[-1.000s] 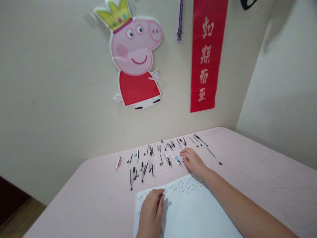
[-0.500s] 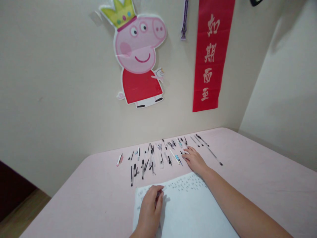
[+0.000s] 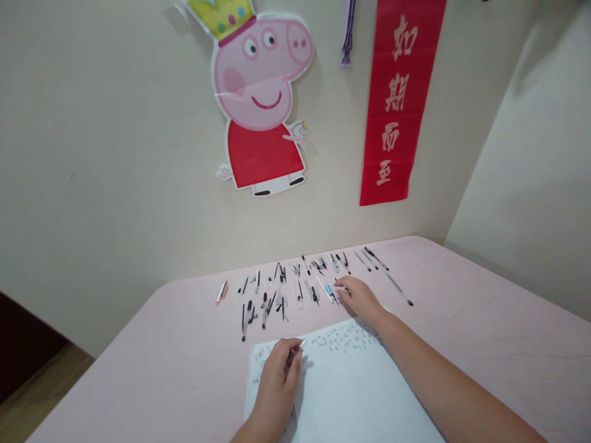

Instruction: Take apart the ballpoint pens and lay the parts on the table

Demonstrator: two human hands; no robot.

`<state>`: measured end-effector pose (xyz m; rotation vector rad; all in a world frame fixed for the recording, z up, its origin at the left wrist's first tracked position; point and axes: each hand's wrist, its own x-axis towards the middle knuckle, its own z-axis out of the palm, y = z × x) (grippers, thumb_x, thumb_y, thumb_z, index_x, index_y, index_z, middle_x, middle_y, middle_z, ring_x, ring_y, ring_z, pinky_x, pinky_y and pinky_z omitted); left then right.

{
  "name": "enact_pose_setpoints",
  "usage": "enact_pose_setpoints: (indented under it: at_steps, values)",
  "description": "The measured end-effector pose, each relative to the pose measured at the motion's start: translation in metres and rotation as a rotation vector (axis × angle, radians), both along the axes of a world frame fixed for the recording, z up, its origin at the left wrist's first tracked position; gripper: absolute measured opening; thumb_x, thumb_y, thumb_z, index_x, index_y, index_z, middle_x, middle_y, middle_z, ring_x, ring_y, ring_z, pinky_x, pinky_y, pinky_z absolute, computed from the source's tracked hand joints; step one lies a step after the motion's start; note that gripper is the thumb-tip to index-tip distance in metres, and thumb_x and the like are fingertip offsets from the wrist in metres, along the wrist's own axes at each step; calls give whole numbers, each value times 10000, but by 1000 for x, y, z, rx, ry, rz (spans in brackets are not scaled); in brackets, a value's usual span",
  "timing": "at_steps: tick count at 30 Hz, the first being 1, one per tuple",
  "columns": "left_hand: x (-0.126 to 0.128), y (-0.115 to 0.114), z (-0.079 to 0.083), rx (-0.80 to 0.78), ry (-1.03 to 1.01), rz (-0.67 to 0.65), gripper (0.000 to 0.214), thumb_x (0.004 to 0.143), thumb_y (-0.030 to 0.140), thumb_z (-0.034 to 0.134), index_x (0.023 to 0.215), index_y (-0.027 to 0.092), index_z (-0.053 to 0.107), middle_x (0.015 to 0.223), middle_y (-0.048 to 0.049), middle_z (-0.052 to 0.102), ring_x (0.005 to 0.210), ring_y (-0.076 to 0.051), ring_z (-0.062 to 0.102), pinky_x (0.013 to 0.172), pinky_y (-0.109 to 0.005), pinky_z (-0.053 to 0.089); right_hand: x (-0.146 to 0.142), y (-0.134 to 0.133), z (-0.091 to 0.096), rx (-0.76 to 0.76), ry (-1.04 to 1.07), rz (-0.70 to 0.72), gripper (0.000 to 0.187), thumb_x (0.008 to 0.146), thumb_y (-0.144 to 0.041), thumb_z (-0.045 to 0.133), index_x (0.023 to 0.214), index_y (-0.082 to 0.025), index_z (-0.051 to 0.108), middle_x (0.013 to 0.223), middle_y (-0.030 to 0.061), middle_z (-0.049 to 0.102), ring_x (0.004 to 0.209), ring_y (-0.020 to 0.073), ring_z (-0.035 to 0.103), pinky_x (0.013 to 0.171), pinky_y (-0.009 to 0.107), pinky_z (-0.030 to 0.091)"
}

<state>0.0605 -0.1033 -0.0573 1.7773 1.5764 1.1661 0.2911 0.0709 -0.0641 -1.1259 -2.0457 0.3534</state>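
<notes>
My left hand (image 3: 276, 384) rests on the near left part of a white sheet of paper (image 3: 351, 394) with handwriting along its top; its fingers are curled round a thin pen whose tip pokes out by the fingertips. My right hand (image 3: 361, 298) reaches past the sheet to a row of pens and pen parts (image 3: 281, 294) spread across the pink table (image 3: 484, 332). Its fingers are bent over a small white pen piece at the row's right part.
A single black pen (image 3: 399, 290) lies to the right of the row, with a few more behind it. A pink-and-white piece (image 3: 221, 292) ends the row at the left. The table meets a cream wall bearing a cartoon pig cutout (image 3: 263, 98) and a red banner (image 3: 397, 104).
The view has tilted slightly downward and to the left. My right hand has drawn a little nearer along the row. My left hand has stayed on the sheet, its pen tip now showing.
</notes>
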Motion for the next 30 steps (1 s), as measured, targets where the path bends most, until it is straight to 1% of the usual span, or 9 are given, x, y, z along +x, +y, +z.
enact_pose_setpoints:
  at_steps: [2,4,9,13,15,17,20,22,30]
  values:
    - [0,1,1,-1,-10,14,216,843,281,484,965,191,637,928,-89,659,860,-223,604,773,-353,471,-11,-7,5,-105,75,42,175,763,-123,530,876,-173,655,866,57,664,780,181,596,734,315,469]
    - [-1,2,1,-1,-24,28,217,842,300,490,952,194,643,931,-90,663,860,-224,604,772,-352,469,-23,-15,8,-163,154,99,156,746,-108,527,827,-185,636,817,32,646,737,159,579,694,283,456]
    - [-1,4,0,-5,-65,54,219,829,322,507,933,194,650,920,-91,670,847,-225,609,757,-345,470,-46,-31,11,-308,324,212,139,735,-119,552,815,-208,623,772,4,622,718,139,559,676,264,449]
    - [-2,5,-4,-20,-93,79,234,811,340,525,932,183,649,912,-93,674,819,-225,613,737,-343,473,-56,-44,23,-527,410,329,26,704,-175,638,718,-184,618,699,-2,615,662,127,551,641,256,436]
    - [-2,6,-4,-28,-106,76,241,808,345,524,934,181,647,913,-93,675,824,-226,615,740,-342,475,-60,-52,29,-652,476,412,98,694,-243,682,721,-173,619,685,-3,620,633,119,547,603,246,423]
    - [-2,6,-4,-39,-116,67,246,812,351,517,936,181,646,914,-92,675,834,-226,616,748,-342,477,-65,-60,34,-729,516,472,177,669,-295,723,729,-162,623,667,-8,620,612,111,541,584,239,413]
    - [-2,6,-2,-48,-128,53,254,822,356,513,948,179,646,920,-92,678,845,-226,617,762,-344,479,-71,-68,36,-762,514,508,226,646,-327,751,719,-154,625,642,-18,612,603,106,540,586,236,414]
    - [-2,6,-1,-45,-132,47,254,826,353,516,953,179,649,923,-91,681,850,-225,618,766,-345,481,-74,-70,34,-745,476,492,226,640,-331,753,698,-155,624,639,-21,603,597,104,534,574,233,410]
    - [-1,5,-1,-12,-139,64,250,820,356,534,938,177,663,932,-102,693,852,-233,628,769,-366,499,-77,-73,32,-653,340,433,126,650,-241,729,655,-166,628,651,-16,599,603,103,529,561,223,415]
